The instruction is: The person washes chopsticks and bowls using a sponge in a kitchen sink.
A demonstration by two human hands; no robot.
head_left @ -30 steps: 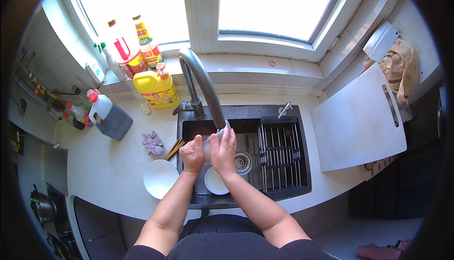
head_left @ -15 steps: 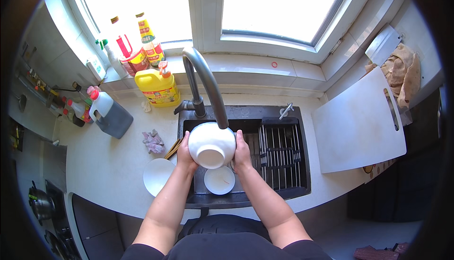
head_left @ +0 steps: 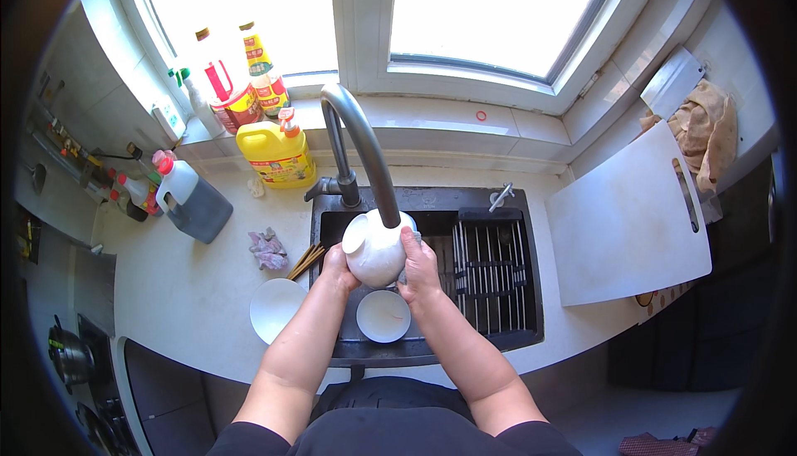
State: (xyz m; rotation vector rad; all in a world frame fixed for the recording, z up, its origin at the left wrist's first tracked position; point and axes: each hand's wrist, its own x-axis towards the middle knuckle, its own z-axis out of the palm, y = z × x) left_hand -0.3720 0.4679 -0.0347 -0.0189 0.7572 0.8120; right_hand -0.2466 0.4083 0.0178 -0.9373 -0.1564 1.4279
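Both my hands grip a white bowl (head_left: 378, 255) under the mouth of the dark curved faucet (head_left: 365, 149), over the sink. The bowl is tilted, its foot ring facing the upper left. My left hand (head_left: 339, 268) closes on its lower left side. My right hand (head_left: 420, 267) holds its right side, thumb on the outer wall; a bit of grey, cloth-like material shows by these fingers. Whether water runs is hard to tell. Just below the hands sits a smaller white bowl (head_left: 383, 317) with a thin reddish streak inside.
The black sink (head_left: 432, 345) has a drying rack (head_left: 491, 277) across its right part. Left of it are a white dish (head_left: 277, 310), chopsticks (head_left: 306, 262) and a crumpled purplish cloth (head_left: 268, 249). A yellow jug (head_left: 278, 157) stands behind; a white cutting board (head_left: 627, 224) leans at right.
The bowl has turned in my hands: its foot ring went from facing me to the upper left. My right thumb has moved onto the bowl's wall, and my left hand sits slightly lower right.
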